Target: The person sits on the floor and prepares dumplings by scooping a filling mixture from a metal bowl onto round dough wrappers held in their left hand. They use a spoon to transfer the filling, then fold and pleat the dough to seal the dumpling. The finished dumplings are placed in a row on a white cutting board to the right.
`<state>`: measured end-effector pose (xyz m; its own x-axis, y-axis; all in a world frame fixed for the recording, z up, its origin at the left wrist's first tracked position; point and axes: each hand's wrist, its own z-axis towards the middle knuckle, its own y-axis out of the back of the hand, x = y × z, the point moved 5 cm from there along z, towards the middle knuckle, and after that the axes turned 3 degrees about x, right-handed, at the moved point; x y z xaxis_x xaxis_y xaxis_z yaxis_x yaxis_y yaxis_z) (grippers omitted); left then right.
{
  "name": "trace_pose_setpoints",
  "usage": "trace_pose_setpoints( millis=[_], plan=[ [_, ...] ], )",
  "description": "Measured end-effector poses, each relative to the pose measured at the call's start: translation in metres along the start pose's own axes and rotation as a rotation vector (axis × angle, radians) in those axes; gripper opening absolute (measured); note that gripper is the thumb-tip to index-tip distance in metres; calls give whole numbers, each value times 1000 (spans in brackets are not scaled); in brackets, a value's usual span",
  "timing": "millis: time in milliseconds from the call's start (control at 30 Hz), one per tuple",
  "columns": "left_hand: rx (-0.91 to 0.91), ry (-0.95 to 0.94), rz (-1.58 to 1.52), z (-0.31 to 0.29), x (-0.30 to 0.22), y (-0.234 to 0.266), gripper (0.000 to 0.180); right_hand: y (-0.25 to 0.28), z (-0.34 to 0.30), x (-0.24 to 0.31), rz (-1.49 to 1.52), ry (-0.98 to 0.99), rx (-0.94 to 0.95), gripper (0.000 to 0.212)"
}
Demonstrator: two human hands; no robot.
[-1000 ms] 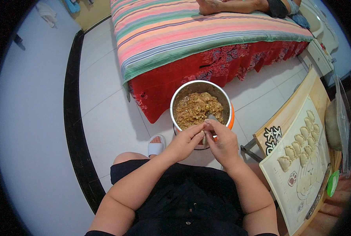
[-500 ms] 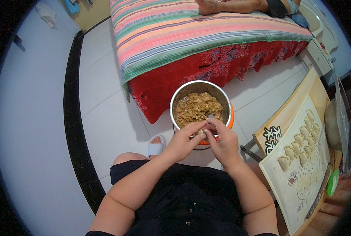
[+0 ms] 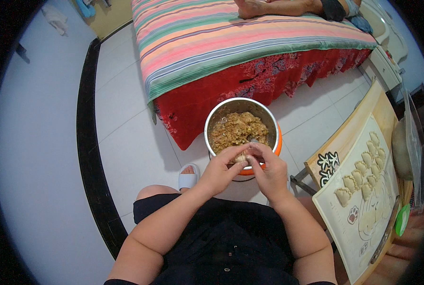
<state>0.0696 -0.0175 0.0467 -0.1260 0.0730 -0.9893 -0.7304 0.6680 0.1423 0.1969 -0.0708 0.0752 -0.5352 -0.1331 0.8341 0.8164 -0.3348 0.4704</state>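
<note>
Between my fingertips is a dumpling point(image 3: 241, 157), mostly covered by the fingers. My left hand point(image 3: 224, 167) and my right hand point(image 3: 270, 172) both pinch its edge, their tips almost meeting. They are over the near rim of a metal pot point(image 3: 213, 116). Brown minced filling point(image 3: 238, 130) fills much of the pot, and a metal utensil, perhaps a spoon, partly shows in it behind my fingers. To the right, rows of folded dumplings point(image 3: 361, 167) lie on a white mat point(image 3: 338, 216) with a cat drawing.
The mat lies on a wooden table point(image 3: 347, 128) at the right, with a green-and-white object point(image 3: 402, 220) at its edge. An orange stool-like support point(image 3: 279, 137) is under the pot. Ahead stands a bed point(image 3: 197, 52) with a striped cover, where another person's legs point(image 3: 283, 7) rest.
My fingers have shifted slightly along the dumpling's edge, and a bit more of the dough shows between them. Otherwise the scene looks the same.
</note>
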Motion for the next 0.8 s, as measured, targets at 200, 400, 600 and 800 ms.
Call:
trace_pose_setpoints(
  millis=[200, 400, 600, 800],
  plan=[
    [-9, 125, -216, 4, 5, 5, 36, 1, 1, -6, 147, -131, -14, 31],
    [24, -48, 4, 1, 2, 1, 35, -1, 0, -6, 94, -135, 13, 31],
    [-51, 146, -235, 4, 2, 7, 31, 0, 1, -12, 240, -146, -53, 32],
    [-12, 36, -110, 4, 3, 5, 30, 0, 1, -7, 157, -167, 21, 33]
  ],
)
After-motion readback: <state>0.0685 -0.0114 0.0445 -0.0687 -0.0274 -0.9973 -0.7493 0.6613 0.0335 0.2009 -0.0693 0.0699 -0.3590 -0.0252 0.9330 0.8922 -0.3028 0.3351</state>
